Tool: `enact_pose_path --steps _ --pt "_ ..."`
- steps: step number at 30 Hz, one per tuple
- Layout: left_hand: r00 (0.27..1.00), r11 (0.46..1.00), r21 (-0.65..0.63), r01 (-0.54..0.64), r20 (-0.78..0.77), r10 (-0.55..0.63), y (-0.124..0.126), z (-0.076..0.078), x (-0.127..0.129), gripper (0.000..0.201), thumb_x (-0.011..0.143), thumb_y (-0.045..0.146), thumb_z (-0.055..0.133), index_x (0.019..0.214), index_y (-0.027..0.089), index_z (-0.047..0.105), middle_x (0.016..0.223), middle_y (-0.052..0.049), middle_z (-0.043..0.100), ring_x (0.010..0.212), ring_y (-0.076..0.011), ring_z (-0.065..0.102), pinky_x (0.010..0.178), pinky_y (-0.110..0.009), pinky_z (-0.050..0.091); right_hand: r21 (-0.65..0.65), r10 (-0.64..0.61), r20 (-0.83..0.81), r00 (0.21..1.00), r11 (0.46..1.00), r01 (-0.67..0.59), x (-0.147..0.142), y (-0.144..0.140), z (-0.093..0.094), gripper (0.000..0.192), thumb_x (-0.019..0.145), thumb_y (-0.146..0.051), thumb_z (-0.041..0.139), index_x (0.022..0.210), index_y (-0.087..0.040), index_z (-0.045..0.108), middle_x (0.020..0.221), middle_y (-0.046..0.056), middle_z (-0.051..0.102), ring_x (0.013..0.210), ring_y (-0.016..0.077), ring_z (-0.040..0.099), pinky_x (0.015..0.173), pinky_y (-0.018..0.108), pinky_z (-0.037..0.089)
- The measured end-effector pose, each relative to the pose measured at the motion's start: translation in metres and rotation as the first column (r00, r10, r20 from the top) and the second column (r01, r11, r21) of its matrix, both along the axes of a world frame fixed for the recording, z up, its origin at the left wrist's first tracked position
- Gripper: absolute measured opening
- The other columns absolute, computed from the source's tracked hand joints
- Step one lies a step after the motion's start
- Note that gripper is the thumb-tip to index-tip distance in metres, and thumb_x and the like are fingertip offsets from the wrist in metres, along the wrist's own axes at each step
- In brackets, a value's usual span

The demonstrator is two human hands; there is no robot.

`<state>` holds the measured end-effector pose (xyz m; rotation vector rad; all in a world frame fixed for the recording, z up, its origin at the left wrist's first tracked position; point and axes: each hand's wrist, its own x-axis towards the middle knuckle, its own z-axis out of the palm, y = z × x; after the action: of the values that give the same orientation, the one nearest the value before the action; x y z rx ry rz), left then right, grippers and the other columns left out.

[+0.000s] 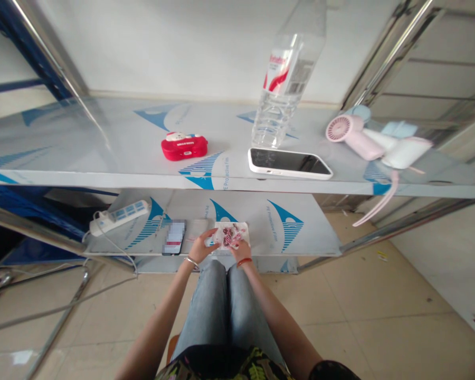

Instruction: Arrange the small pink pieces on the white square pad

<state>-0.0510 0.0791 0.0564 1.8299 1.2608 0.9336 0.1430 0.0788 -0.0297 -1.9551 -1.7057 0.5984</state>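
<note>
Down at lower centre of the head view, your left hand [201, 246] and right hand [240, 248] pinch the edges of one small white packet [231, 235] of dark red pieces, fingers closed on it, steadying it flat on the lower shelf [301, 240]. Beside it lies one phone [174, 237]; another phone [288, 162] and one bottle [285, 79] sit above.

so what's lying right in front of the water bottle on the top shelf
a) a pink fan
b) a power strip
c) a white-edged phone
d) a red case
c: the phone lies flat, screen up, just before the water bottle on the top shelf; the red case sits further left, the pink fan off to the right, and the power strip is on the lower shelf.
</note>
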Motion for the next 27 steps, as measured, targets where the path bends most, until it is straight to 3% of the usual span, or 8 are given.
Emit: enact_pose_path --steps 5,9,12,16,19,22,27 --pt "1.000 1.000 0.006 0.011 -0.012 -0.011 -0.003 0.003 -0.001 0.048 0.074 0.031 0.068 0.120 0.019 0.060 0.112 -0.009 0.067 0.101 -0.0213 0.062 0.089 -0.036 0.049 -0.073 -0.067 0.075 0.995 0.995 0.073 -0.016 -0.003 -0.003 0.017 0.077 -0.037 0.067 0.082 -0.021 0.071 0.095 0.008 0.067 0.097 0.0257 0.057 0.084 0.034 0.041" --pt "1.000 1.000 0.017 0.003 -0.017 -0.003 -0.004 0.003 -0.002 0.048 0.074 0.031 0.069 0.120 0.019 0.060 0.113 -0.009 0.066 0.101 -0.0212 0.062 0.089 -0.036 0.049 -0.046 -0.034 0.087 0.996 0.998 0.038 -0.020 0.000 -0.006 0.009 0.078 -0.026 0.065 0.082 -0.021 0.071 0.097 0.009 0.067 0.098 0.0248 0.058 0.083 0.033 0.042" --pt "1.000 1.000 0.015 0.002 -0.021 -0.002 -0.004 0.002 -0.002 0.050 0.073 0.032 0.069 0.121 0.019 0.059 0.111 -0.009 0.067 0.100 -0.0215 0.062 0.088 -0.036 0.049 0.019 0.004 0.020 1.000 1.000 -0.004 -0.016 0.002 -0.012 0.009 0.078 -0.019 0.062 0.079 -0.019 0.071 0.091 0.008 0.068 0.091 0.0219 0.060 0.081 0.030 0.044" --pt "1.000 1.000 0.019 -0.008 -0.020 0.009 -0.003 -0.003 -0.001 0.047 0.073 0.034 0.069 0.116 0.015 0.061 0.108 -0.011 0.067 0.097 -0.0213 0.062 0.088 -0.036 0.049 0.196 -0.025 -0.162 0.987 0.979 0.057 -0.008 0.007 -0.010 0.012 0.079 -0.025 0.059 0.075 -0.018 0.068 0.079 0.007 0.067 0.077 0.0194 0.061 0.076 0.031 0.046" --pt "0.999 1.000 -0.001 -0.006 -0.047 0.006 -0.003 -0.008 0.000 0.045 0.074 0.035 0.068 0.114 0.015 0.062 0.106 -0.011 0.068 0.095 -0.0211 0.063 0.085 -0.035 0.050 0.301 -0.021 -0.309 0.951 0.946 0.119 -0.004 0.013 0.010 0.021 0.081 -0.033 0.056 0.076 -0.016 0.067 0.075 0.007 0.066 0.070 0.0179 0.059 0.070 0.030 0.048" --pt "0.998 1.000 -0.011 0.005 -0.067 -0.006 -0.003 -0.012 0.002 0.045 0.074 0.036 0.068 0.114 0.016 0.062 0.105 -0.011 0.068 0.094 -0.0211 0.064 0.083 -0.035 0.050 0.395 0.062 -0.472 0.880 0.907 0.148 -0.002 0.017 0.043 0.025 0.081 -0.039 0.058 0.080 -0.016 0.067 0.080 0.007 0.066 0.073 0.0170 0.060 0.072 0.029 0.049" --pt "0.997 0.999 -0.016 0.046 -0.056 -0.046 -0.004 -0.010 0.006 0.046 0.074 0.039 0.068 0.115 0.019 0.062 0.109 -0.010 0.068 0.094 -0.0208 0.063 0.086 -0.036 0.050 0.404 0.251 -0.514 0.820 0.914 -0.026 -0.004 0.011 0.094 0.020 0.081 -0.037 0.060 0.083 -0.018 0.067 0.083 0.005 0.067 0.076 0.0158 0.061 0.072 0.027 0.049"
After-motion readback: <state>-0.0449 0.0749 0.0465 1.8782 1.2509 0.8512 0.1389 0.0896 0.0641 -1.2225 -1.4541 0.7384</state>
